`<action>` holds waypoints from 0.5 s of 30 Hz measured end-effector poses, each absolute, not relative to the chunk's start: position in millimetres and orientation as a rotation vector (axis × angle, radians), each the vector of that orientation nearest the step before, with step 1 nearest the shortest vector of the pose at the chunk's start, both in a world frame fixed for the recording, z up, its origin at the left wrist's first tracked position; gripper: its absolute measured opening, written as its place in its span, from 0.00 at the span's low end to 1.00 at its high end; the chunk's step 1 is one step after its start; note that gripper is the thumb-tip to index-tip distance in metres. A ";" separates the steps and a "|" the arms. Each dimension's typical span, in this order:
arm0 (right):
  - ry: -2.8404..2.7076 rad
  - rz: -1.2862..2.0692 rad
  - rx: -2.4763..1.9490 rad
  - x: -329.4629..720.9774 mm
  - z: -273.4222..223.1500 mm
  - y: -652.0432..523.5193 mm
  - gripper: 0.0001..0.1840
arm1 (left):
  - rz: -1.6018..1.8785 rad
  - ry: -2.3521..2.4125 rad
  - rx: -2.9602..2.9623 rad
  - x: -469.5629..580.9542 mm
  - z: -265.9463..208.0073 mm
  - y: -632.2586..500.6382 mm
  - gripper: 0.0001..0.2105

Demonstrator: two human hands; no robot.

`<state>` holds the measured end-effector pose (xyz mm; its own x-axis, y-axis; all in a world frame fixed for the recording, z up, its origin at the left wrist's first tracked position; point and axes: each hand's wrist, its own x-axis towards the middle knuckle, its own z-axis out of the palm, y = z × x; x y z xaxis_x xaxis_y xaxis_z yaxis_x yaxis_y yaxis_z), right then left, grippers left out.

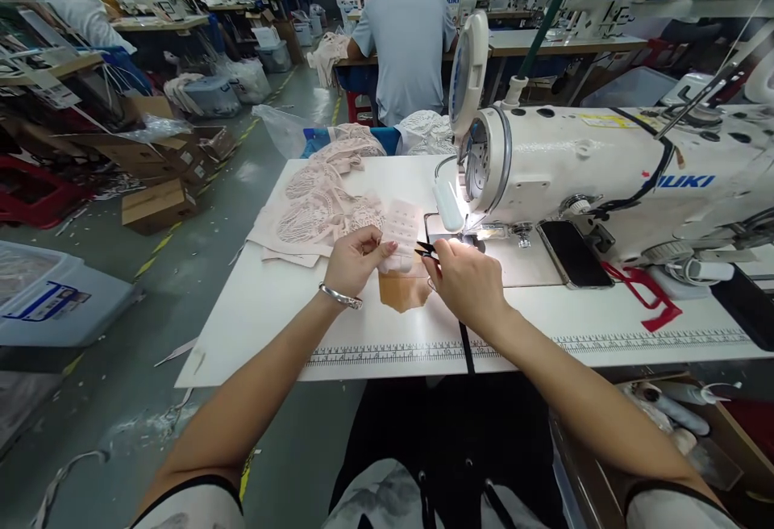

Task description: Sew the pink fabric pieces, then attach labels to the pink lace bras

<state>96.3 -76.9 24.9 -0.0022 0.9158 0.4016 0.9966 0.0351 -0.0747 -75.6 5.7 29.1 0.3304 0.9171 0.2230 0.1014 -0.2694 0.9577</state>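
My left hand pinches the edge of a pale pink fabric strip with rows of small marks, like a bra's hook-and-eye tape. Closed around thread snips, my right hand is just right of the strip. The dark blades point left, close to the fabric. Pale pink lace bra pieces lie in a heap on the white table, beyond my left hand. A brown patch shows on the tabletop below the strip. The sewing machine's needle area is lit, just beyond my right hand.
The white sewing machine fills the right side. A phone, a red strap-like piece and a dark flat object lie by its base. A printed ruler runs along the front edge. Another person sits ahead.
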 end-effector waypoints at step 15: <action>-1.482 0.032 -1.767 112.9 -0.1 -130.7 0.17 | 0.649 0.848 1.524 -63.5 5.5 -21.9 0.22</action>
<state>112.9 -130.7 -0.1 0.3096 0.8328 0.4589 0.8122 0.0192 -0.5830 -63.5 -21.9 5.5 0.5768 0.8140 -0.0694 0.1458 -0.0190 0.9891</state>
